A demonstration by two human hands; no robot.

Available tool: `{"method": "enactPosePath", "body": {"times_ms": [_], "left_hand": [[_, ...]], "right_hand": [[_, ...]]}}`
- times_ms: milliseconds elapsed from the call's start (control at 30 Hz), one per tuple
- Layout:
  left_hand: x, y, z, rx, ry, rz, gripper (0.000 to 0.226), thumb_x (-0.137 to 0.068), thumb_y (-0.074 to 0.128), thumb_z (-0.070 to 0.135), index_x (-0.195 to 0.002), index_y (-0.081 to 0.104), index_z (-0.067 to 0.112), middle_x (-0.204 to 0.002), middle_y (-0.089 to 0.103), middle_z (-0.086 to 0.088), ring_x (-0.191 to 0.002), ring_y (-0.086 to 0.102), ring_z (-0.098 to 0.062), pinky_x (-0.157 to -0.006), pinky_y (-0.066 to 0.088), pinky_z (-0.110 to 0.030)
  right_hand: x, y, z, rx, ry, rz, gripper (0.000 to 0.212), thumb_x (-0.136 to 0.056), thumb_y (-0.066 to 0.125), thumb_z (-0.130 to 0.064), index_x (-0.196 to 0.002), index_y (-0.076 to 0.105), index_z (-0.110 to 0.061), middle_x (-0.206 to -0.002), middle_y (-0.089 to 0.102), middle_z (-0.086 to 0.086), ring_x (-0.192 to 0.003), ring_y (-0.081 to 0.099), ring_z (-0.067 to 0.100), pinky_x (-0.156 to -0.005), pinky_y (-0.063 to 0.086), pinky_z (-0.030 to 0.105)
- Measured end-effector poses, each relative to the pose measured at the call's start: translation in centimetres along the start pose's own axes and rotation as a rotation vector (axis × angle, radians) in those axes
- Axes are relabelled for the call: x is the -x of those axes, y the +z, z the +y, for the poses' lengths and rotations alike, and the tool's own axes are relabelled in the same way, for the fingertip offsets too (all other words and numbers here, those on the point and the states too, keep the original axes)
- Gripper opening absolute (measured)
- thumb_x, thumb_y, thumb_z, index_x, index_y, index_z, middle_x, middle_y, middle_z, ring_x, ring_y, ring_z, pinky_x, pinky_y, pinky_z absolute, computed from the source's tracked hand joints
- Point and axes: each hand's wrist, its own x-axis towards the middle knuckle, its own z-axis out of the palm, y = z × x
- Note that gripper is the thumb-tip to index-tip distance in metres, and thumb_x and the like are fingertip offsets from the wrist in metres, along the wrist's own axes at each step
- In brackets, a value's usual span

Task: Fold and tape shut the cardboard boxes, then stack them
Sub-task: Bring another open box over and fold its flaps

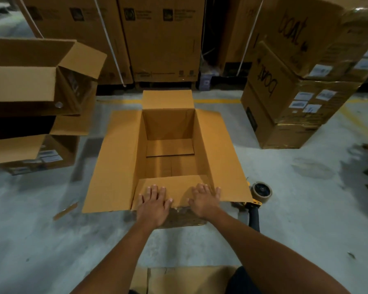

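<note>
Hands lie flat and unclenched, gripping nothing, on the near short flap (pixel 170 188) of the open cardboard box (pixel 168 153) on the floor: left hand (pixel 154 203) and right hand (pixel 203 200) abreast. The box runs lengthwise away from them; the tape dispenser (pixel 261 193) sits nearer the right.

I see the open box (pixel 168 149) on the floor (pixel 285 209) ahead, both hands flat on its near flap (pixel 170 185). A tape dispenser (pixel 257 196) lies just right of it. Open boxes (pixel 30 85) stack at left, taped cartons (pixel 295 92) at right, tall cartons (pixel 157 39) behind.
</note>
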Motion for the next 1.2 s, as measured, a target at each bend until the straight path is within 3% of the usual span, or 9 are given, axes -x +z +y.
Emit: {"method": "enactPosePath", "body": {"times_ms": [300,433,533,633,867,1000,1067,1133,1200], "left_hand": [[-1.4,-0.7,-2.3,0.006,0.149,0.063,0.062,-0.103,0.019,0.057,-0.159,0.017,0.028,-0.168,0.006,-0.003,-0.154,0.000,-0.023,-0.123,0.004,-0.045],[-4.3,-2.7,-2.2,0.017,0.110,0.066,0.059,-0.104,0.025,0.053,-0.155,0.027,0.024,-0.167,0.001,-0.007,-0.154,-0.003,-0.025,-0.122,0.006,-0.048],[-7.5,-5.6,-1.1,0.074,0.061,0.089,0.054,-0.105,0.028,0.051,-0.146,0.040,0.017,-0.167,0.002,-0.010,-0.154,-0.001,-0.026,-0.121,0.011,-0.047],[-11.0,-8.7,-0.1,0.213,-0.001,0.186,0.055,-0.105,0.034,0.045,-0.149,0.040,0.012,-0.165,0.012,-0.015,-0.154,0.006,-0.028,-0.121,0.016,-0.041],[-21.7,-16.2,-0.2,0.278,0.026,0.354,0.048,-0.105,0.042,0.038,-0.141,0.051,0.007,-0.156,0.036,-0.018,-0.151,0.017,-0.030,-0.122,0.012,-0.037],[-29.7,-18.7,-2.5,0.168,0.062,0.394,0.040,-0.104,0.045,0.040,-0.126,0.063,0.012,-0.157,0.034,-0.018,-0.153,0.007,-0.034,-0.121,0.015,-0.044],[-32.9,-19.3,-3.9,0.183,0.027,0.368,0.040,-0.104,0.046,0.040,-0.127,0.062,0.013,-0.158,0.032,-0.018,-0.153,0.006,-0.035,-0.120,0.015,-0.047],[-35.5,-20.0,-4.7,0.299,0.016,0.379,0.039,-0.103,0.049,0.035,-0.131,0.058,0.008,-0.153,0.038,-0.019,-0.151,0.012,-0.035,-0.118,0.021,-0.045],[-37.9,-20.3,-5.6,0.604,-0.041,0.395,0.038,-0.103,0.052,0.024,-0.134,0.053,0.001,-0.139,0.048,-0.016,-0.142,0.031,-0.034,-0.107,0.034,-0.039]], "right_hand": [[-0.4,-0.7,-0.8,-0.055,0.017,0.033,0.059,-0.102,0.040,-0.042,-0.154,0.030,-0.018,-0.166,0.016,0.007,-0.154,0.003,0.029,-0.117,-0.001,0.067],[-3.4,-2.2,0.4,-0.164,-0.055,0.105,0.060,-0.098,0.048,-0.040,-0.153,0.033,-0.021,-0.166,0.013,0.013,-0.154,0.000,0.035,-0.123,0.010,0.055],[-6.9,-4.4,1.7,-0.308,-0.149,0.202,0.058,-0.094,0.049,-0.028,-0.150,0.041,-0.016,-0.161,0.031,0.016,-0.154,0.010,0.028,-0.126,0.013,0.041],[-10.0,-7.7,2.7,-0.439,-0.186,0.259,0.059,-0.090,0.052,-0.013,-0.149,0.045,-0.013,-0.157,0.037,0.016,-0.151,0.022,0.028,-0.122,0.022,0.036],[-21.2,-14.3,4.7,-0.570,-0.180,0.302,0.059,-0.088,0.056,-0.011,-0.146,0.048,-0.013,-0.155,0.042,0.013,-0.147,0.031,0.027,-0.117,0.031,0.034],[-27.5,-16.1,4.6,-0.548,-0.135,0.305,0.057,-0.094,0.060,-0.020,-0.149,0.044,-0.019,-0.161,0.030,0.011,-0.153,0.013,0.028,-0.123,0.013,0.035],[-30.6,-16.6,4.5,-0.552,-0.134,0.306,0.060,-0.092,0.062,-0.023,-0.149,0.043,-0.023,-0.163,0.026,0.009,-0.154,0.005,0.029,-0.124,0.014,0.041],[-33.2,-17.1,4.3,-0.557,-0.141,0.341,0.060,-0.091,0.062,-0.019,-0.148,0.045,-0.020,-0.163,0.027,0.009,-0.155,0.004,0.027,-0.123,0.020,0.042],[-35.4,-17.6,4.1,-0.513,-0.147,0.413,0.059,-0.092,0.058,-0.013,-0.149,0.044,-0.015,-0.164,0.026,0.008,-0.155,0.005,0.024,-0.123,0.021,0.038]]}}
